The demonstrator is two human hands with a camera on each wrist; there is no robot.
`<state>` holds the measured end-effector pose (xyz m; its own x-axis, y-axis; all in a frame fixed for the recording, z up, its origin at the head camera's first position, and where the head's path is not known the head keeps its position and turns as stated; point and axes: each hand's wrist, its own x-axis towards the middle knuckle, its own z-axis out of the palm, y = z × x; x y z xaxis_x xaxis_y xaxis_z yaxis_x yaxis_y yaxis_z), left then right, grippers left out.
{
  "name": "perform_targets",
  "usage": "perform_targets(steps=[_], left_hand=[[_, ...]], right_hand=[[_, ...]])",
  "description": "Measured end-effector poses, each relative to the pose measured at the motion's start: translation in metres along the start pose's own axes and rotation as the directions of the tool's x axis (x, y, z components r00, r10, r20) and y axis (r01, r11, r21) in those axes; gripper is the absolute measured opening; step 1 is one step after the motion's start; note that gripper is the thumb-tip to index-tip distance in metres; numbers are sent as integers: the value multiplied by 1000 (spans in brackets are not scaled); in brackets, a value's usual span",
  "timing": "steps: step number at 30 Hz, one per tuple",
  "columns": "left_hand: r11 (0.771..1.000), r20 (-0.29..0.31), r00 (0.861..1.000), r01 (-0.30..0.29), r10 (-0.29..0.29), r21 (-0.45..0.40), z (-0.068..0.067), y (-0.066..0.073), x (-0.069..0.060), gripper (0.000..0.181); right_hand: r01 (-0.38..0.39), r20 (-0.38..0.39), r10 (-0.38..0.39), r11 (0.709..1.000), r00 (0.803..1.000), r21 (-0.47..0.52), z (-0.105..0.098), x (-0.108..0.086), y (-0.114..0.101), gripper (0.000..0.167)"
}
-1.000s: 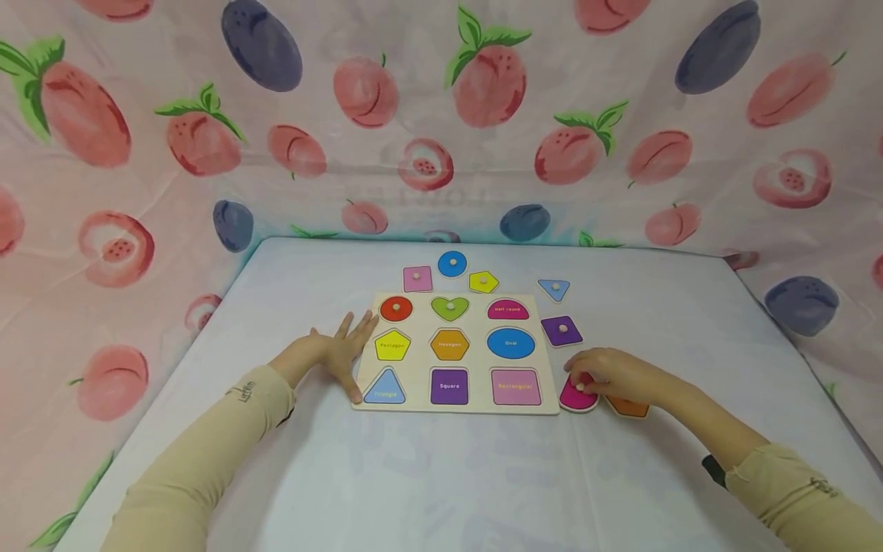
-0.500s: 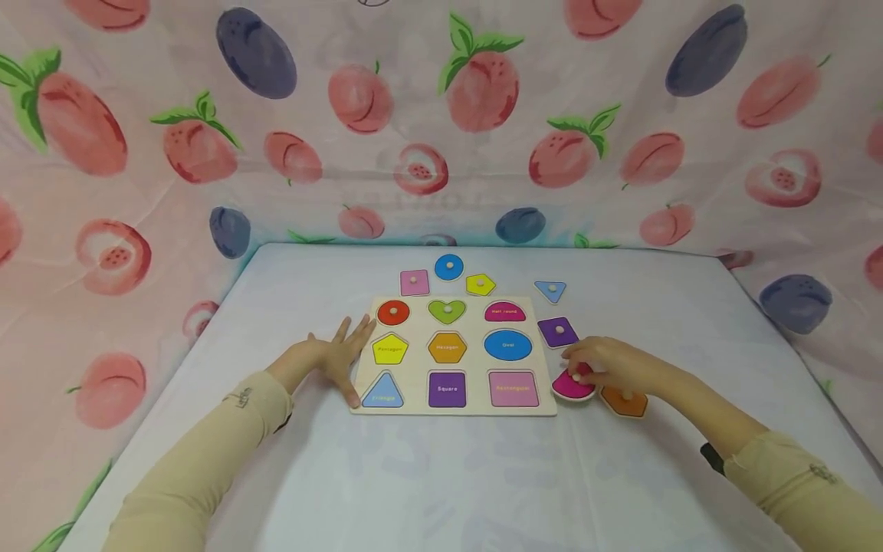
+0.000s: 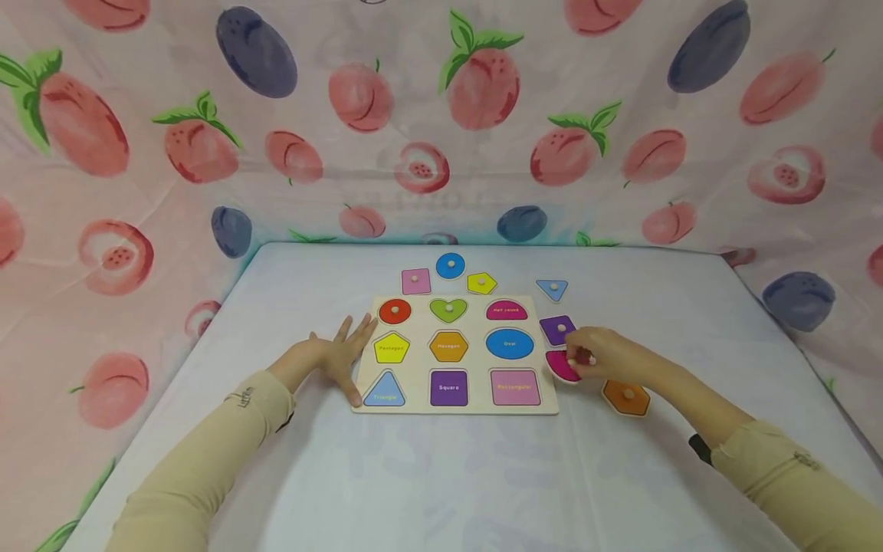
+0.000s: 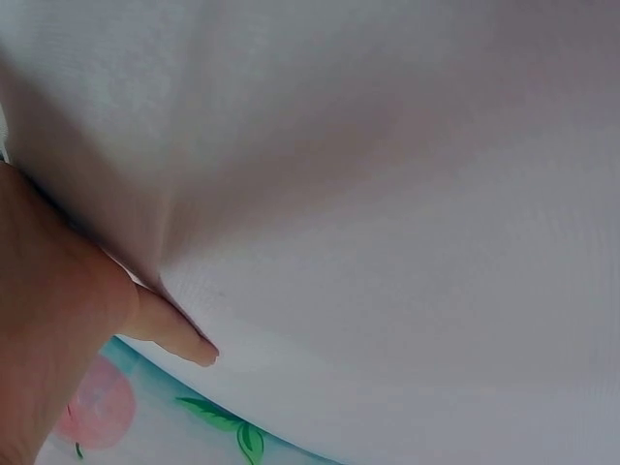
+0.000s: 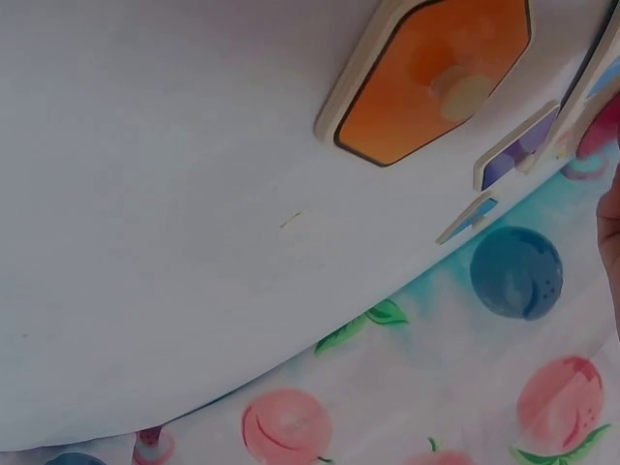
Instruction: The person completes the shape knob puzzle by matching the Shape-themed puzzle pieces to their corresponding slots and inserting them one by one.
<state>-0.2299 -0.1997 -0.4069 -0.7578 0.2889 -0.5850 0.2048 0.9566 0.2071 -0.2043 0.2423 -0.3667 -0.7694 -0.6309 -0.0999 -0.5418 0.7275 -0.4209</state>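
Note:
A wooden shape puzzle board (image 3: 414, 377) lies flat, with a red circle piece (image 3: 395, 311) and a green heart piece (image 3: 448, 310) in its top row. My left hand (image 3: 336, 360) rests with spread fingers on the board's left edge. By the board's right edge, my right hand (image 3: 607, 356) pinches the knob of a magenta half-round piece (image 3: 562, 366), which is partly hidden by the fingers. Just behind that piece lies a purple square piece (image 3: 557, 330). An orange hexagon piece (image 3: 625, 398) lies nearer me; the right wrist view shows its knob (image 5: 461, 94).
Behind the board lie a pink rectangle piece (image 3: 415, 281), a blue oval piece (image 3: 451, 266) and a yellow pentagon piece (image 3: 481, 283). A light blue triangle piece (image 3: 553, 289) sits at the back right. A fruit-print cloth (image 3: 441, 115) hangs behind the white table (image 3: 441, 475).
My right hand has lifted the half-round piece and carried it away from me, slightly left, turning it. The orange hexagon is now uncovered. My left hand stays on the board.

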Motion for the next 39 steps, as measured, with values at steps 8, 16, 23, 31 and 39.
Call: perform_targets(steps=[8,16,23,31,39], left_hand=[[1000,4,1000,5,-5,3,-1,0,0,145],[1000,5,1000,1,-1,8,0,-1,1,145],[1000,2,1000,1,-1,4,-1,-1,0,145],[1000,8,1000,9,-9,-6,-1,1,0,145],[1000,8,1000,9,-9,9,0,0,0,145]], right_hand=[[-17,-52,19,1000,998,25,0,6,-2,19],[-2,-104,4,1000,995,27,1,9,-3,12],[-28,-130,41,994,991,101,3,14,-1,12],[-39,-152,52,995,987,87,6,20,-2,11],[16,-211,-46,990,976,-139,8,30,-6,10]])
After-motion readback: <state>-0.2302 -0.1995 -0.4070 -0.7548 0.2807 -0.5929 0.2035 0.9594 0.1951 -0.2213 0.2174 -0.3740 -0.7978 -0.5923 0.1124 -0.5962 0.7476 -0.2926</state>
